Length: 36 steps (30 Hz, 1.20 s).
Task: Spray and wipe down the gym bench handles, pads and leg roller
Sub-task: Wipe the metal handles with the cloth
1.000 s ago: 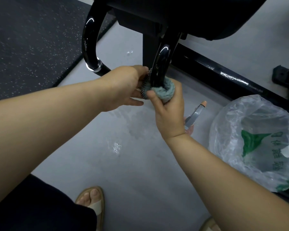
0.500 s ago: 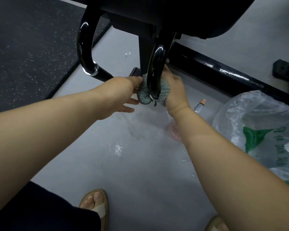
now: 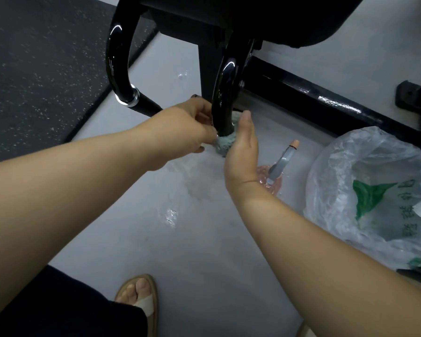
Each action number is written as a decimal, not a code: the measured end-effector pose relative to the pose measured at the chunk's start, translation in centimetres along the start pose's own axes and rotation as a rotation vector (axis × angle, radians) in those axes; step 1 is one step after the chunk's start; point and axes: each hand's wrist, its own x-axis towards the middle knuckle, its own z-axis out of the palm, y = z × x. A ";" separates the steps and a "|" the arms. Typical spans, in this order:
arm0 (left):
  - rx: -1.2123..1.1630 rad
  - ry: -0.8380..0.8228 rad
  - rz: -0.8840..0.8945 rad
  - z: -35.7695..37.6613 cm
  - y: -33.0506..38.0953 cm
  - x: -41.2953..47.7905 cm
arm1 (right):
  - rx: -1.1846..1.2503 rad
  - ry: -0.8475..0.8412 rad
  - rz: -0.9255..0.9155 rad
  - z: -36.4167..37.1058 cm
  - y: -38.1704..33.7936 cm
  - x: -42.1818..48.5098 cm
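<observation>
A glossy black curved handle [image 3: 223, 93] hangs down from the black bench pad [image 3: 289, 18] at the top. A grey-green cloth [image 3: 225, 143] is wrapped round the handle's lower end. My left hand [image 3: 185, 128] pinches the cloth's left side against the handle. My right hand [image 3: 242, 152] grips the cloth from the right, thumb up beside the tube. A second black handle [image 3: 117, 57] with a chrome collar curves down on the left. A spray bottle [image 3: 278, 166] with a pink body and grey nozzle stands on the floor just right of my right wrist.
A bin lined with a clear plastic bag [image 3: 374, 190] with green print sits at the right. The black bench frame rail [image 3: 326, 103] runs across behind it. A dark speckled mat [image 3: 34, 69] covers the floor at left. Wet spots mark the grey floor [image 3: 170, 215]. My sandalled foot [image 3: 139, 297] is below.
Both hands slid the cloth a little along the handle's lower end; my right hand turned from gripping over the cloth to cupping it from the right side.
</observation>
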 end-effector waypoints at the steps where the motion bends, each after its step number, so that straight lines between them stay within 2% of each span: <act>1: 0.030 -0.021 -0.004 0.1 -0.4 0.1 | 0.039 -0.001 0.077 -0.4 0.2 0.7; 6: 0.091 -0.142 -0.023 0.4 -1.4 0.4 | -0.010 -0.045 0.422 -2.2 1.1 4.2; 9: 0.082 -0.140 -0.028 0.7 -1.4 0.6 | 0.033 -0.036 0.582 -2.1 1.3 4.9; 15: 0.129 -0.148 -0.037 0.2 -1.3 0.9 | 0.370 0.040 0.692 -1.8 1.8 4.7; 20: 0.165 -0.112 -0.057 0.7 -0.6 0.7 | 0.393 -0.063 0.783 -1.8 1.8 6.6; 22: 0.189 -0.091 -0.077 0.8 -0.4 0.4 | 0.489 0.017 0.804 -0.9 2.3 6.5; 24: 0.190 -0.050 -0.099 1.0 -0.5 0.3 | 0.817 0.188 0.824 0.1 2.8 5.8; 26: 0.201 -0.005 -0.114 1.2 -0.4 0.5 | 0.959 0.352 0.923 1.0 2.0 4.3; 28: 0.248 0.065 -0.124 1.5 -0.1 0.8 | 1.181 0.428 1.000 1.4 0.4 3.4; 29: 0.276 0.110 -0.123 1.8 0.3 0.8 | 1.207 0.424 1.038 1.5 -0.4 3.2; 31: 0.341 0.189 -0.110 2.3 1.0 0.5 | 1.187 0.393 1.097 1.2 -2.2 2.6; 33: 0.386 0.212 -0.101 2.8 1.5 0.1 | 0.913 0.252 1.074 1.0 -3.1 2.0; 35: 0.479 0.186 -0.130 3.0 2.2 -0.7 | 0.594 0.189 1.102 0.9 -4.5 1.2; 36: 0.514 0.175 -0.151 3.1 2.7 -1.1 | 0.753 0.184 1.194 0.4 -4.4 1.0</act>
